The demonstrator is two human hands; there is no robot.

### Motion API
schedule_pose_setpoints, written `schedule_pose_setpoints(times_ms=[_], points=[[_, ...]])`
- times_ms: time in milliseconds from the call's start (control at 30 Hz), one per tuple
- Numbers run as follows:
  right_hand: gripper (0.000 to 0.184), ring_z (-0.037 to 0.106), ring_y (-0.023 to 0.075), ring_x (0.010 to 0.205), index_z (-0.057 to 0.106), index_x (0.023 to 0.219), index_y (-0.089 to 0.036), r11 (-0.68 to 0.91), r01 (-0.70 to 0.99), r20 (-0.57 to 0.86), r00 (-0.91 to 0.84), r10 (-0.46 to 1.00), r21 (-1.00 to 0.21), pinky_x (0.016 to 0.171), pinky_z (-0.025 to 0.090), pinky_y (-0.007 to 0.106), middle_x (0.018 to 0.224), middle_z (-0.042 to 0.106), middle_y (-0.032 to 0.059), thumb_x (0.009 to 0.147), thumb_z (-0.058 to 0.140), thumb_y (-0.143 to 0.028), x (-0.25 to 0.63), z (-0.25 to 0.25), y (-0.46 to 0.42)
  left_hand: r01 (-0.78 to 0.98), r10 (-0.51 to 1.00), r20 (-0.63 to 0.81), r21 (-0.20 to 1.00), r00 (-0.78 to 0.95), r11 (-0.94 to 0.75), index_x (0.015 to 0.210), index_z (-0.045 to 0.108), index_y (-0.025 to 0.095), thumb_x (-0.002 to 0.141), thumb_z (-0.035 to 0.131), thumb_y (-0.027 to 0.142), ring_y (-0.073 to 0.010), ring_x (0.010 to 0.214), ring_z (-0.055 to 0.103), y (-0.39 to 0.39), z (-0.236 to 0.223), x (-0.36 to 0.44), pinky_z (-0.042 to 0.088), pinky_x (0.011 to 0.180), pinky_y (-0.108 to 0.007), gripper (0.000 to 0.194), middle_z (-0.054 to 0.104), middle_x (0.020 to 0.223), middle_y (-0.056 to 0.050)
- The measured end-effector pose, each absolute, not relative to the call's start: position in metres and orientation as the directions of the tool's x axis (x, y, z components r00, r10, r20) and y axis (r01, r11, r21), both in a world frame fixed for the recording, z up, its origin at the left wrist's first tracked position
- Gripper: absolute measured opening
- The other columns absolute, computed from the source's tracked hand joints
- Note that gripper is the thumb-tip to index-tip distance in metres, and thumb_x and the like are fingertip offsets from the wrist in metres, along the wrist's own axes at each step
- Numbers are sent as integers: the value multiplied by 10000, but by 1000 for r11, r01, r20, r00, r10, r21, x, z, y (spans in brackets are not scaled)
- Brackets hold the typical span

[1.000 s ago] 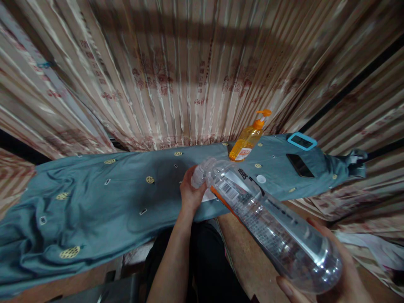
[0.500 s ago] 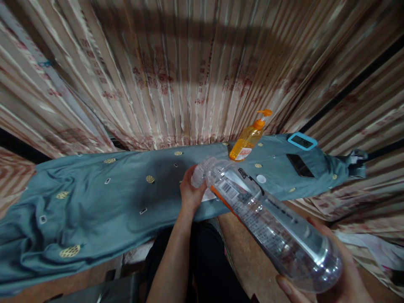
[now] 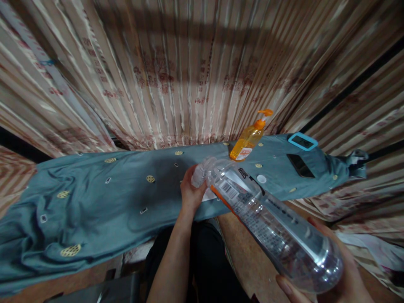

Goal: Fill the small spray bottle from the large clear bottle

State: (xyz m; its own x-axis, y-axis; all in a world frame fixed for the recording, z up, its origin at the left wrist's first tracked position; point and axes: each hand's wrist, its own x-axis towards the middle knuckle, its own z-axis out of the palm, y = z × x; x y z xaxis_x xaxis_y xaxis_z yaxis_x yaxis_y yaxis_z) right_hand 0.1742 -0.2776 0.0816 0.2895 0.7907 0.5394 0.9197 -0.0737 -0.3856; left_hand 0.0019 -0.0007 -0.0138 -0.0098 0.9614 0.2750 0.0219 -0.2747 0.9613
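A large clear plastic bottle (image 3: 268, 227), with a silver and orange printed label, lies tilted across the view, its neck end to the upper left. My right hand (image 3: 344, 269) is closed around its base at the lower right. At the neck end, my left hand (image 3: 192, 191) is wrapped round a small clear plastic piece (image 3: 199, 174) set against the bottle's mouth. Whether the two are joined I cannot tell. Beyond them an orange pump bottle (image 3: 246, 143), holding yellow-orange liquid, stands on the cloth.
A green cloth with pineapple prints (image 3: 120, 189) covers the long narrow surface. On its right side lie a dark phone (image 3: 300, 165), a blue-framed digital timer (image 3: 303, 142) and a small white disc (image 3: 261, 179). Patterned curtains (image 3: 189, 75) hang behind and at both sides.
Hardly anything differs. Both hands keep their hold on the bottle and the clear piece; the whole view has shifted very slightly.
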Motion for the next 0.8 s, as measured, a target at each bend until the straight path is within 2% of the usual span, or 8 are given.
schedule_pose_setpoints(times_ms=[100,233,333,433,533,667,800], points=[[998,707,356,1203,339,1649,-250,-84,901,522,320,790,-426,874,657,430,1465,610,146,798,817,-460,166,83,-276,16,962,272,962,-8,-272,1184,691,195,684,833,349,-302,1107,729,-1,-12,2,574,1007,-443,542,766,1166,-110],[943,655,412,1281,329,1650,-273,-191,824,474,479,739,-534,958,616,553,1503,585,158,845,758,-514,147,89,-270,12,966,257,966,-11,-256,1180,693,201,668,839,343,-298,1098,734,-1,-12,2,579,991,-433,551,778,1154,-102],[901,673,368,1248,331,1650,-280,-150,852,499,427,754,-502,940,618,480,1483,589,143,874,739,-486,146,90,-269,13,967,255,967,-15,-255,1182,694,204,665,842,342,-294,1102,733,-1,-13,2,578,994,-428,555,781,1157,-97],[967,673,350,1246,317,1656,-258,-107,885,516,358,778,-453,887,635,422,1492,581,140,832,785,-454,156,86,-272,10,964,264,964,-18,-264,1185,696,197,673,837,353,-295,1097,734,-1,-13,2,571,1003,-437,554,781,1154,-104],[1004,685,335,1224,316,1656,-225,-91,909,532,317,785,-408,868,645,394,1478,587,147,809,808,-445,166,84,-274,18,963,269,963,-18,-269,1187,697,194,679,841,373,-296,1096,735,-1,-13,2,570,1005,-441,557,779,1158,-105],[977,707,319,1191,296,1663,-180,-67,952,558,232,797,-300,891,644,384,1433,611,161,853,765,-460,169,86,-274,28,960,279,960,-17,-279,1190,694,189,679,851,372,-293,1095,735,-1,-14,1,577,994,-430,565,777,1162,-105],[971,703,322,1202,294,1664,-189,-86,946,550,254,796,-313,880,651,380,1444,602,158,859,758,-471,170,85,-276,22,959,282,959,-24,-281,1188,697,193,681,848,348,-286,1085,740,0,-14,2,584,980,-414,551,783,1148,-101]])
